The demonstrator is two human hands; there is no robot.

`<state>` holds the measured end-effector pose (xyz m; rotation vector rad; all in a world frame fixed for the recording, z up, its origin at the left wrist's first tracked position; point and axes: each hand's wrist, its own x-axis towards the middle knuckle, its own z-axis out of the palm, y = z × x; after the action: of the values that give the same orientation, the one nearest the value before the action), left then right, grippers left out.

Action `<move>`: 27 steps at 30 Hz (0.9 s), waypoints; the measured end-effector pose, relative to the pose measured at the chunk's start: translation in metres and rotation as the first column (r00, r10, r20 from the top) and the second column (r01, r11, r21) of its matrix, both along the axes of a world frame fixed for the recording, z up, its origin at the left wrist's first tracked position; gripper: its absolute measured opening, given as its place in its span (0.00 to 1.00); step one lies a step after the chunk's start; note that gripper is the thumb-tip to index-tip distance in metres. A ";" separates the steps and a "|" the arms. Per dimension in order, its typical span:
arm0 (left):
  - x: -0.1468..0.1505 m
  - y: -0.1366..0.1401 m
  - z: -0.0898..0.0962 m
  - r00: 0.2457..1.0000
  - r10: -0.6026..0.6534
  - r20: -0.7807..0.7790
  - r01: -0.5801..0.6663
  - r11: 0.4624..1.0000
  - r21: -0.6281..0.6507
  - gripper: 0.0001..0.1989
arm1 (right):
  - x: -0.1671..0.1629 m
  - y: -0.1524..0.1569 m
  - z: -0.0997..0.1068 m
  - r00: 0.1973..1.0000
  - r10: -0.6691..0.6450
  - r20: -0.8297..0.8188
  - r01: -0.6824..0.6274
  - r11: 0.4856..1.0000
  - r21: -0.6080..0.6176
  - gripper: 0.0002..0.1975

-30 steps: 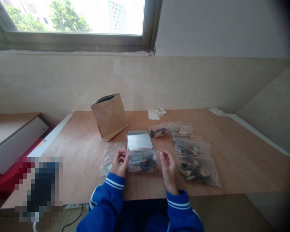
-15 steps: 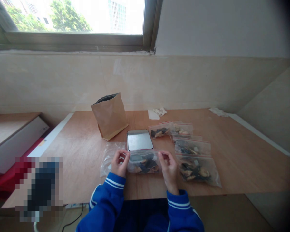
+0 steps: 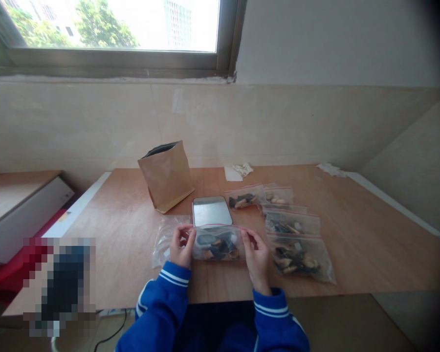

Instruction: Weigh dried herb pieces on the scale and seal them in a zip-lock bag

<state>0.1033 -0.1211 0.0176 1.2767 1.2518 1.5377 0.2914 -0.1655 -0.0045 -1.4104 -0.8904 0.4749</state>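
A clear zip bag [image 3: 220, 244] with a red top edge and dark and tan dried pieces inside is stretched between my hands. My left hand [image 3: 182, 247] pinches its top left corner, and my right hand [image 3: 256, 252] pinches the top right one. Just behind the bag lies a flat silver scale-like plate [image 3: 212, 211] with a dark rim; the bag covers its front edge. Partly under my left hand are flat clear plastic bags [image 3: 163, 242]. To the right of my right hand lies a filled zip bag [image 3: 297, 261] with similar dried pieces.
An open brown paper bag [image 3: 168, 178] stands at the back left. More filled zip bags [image 3: 291, 222] lie on the right of the wooden table [image 3: 374, 244]. Crumpled white paper [image 3: 243, 169] sits near the wall. A pixelated dark patch covers the left front.
The zip bag between my hands has risen slightly, and both hands have shifted a little with it. Everything else on the table stays in place.
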 end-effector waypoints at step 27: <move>-0.004 0.003 -0.006 0.993 -0.107 0.049 0.108 0.994 -0.013 0.16 | -0.005 0.001 0.006 0.969 0.149 -0.195 -0.150 0.989 0.010 0.18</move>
<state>0.0997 -0.1179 0.0115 1.2691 1.1439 1.4712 0.2866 -0.1647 0.0012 -1.2807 -0.8388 0.7184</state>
